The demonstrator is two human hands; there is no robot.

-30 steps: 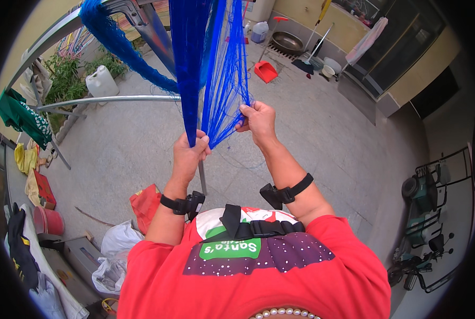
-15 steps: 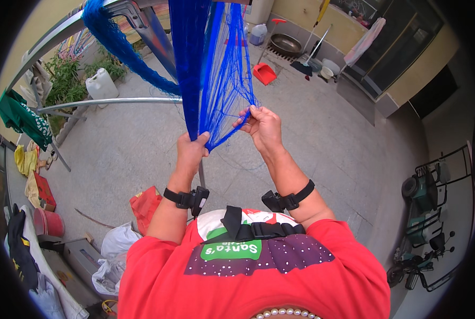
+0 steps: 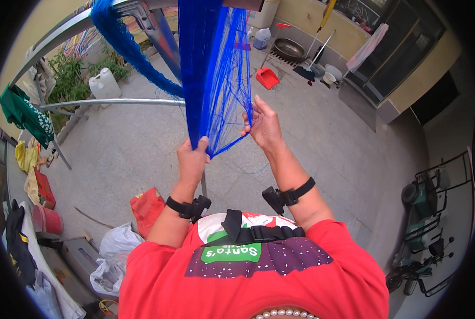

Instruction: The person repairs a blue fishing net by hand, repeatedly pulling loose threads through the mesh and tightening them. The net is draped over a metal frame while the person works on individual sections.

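A long hank of fine blue threads [image 3: 197, 69] hangs from the top of a metal frame, dense on its left and fanned into loose strands on its right. My left hand [image 3: 193, 159] is closed around the lower end of the bundle, thumb on top. Along the fanned right edge, my right hand [image 3: 264, 125] has its fingers hooked round the outer strands and draws them aside, with one digit pointing up. The bottom edge runs taut and slanting between both hands. Some of the right fingers are hidden behind the threads.
The frame's metal rail [image 3: 120, 101] crosses at left, with a darker blue hank [image 3: 131, 53] draped over it. A white jug [image 3: 105, 85], red dustpan [image 3: 267, 78] and metal basin [image 3: 289, 49] stand farther off. Bags and a red bucket [image 3: 48, 219] lie at left; a green tricycle [image 3: 421, 212] stands right.
My right hand has slid slightly down along the strands' edge, and its pinch has loosened, with a digit now raised. My left hand keeps hold of the bundle's lower end.
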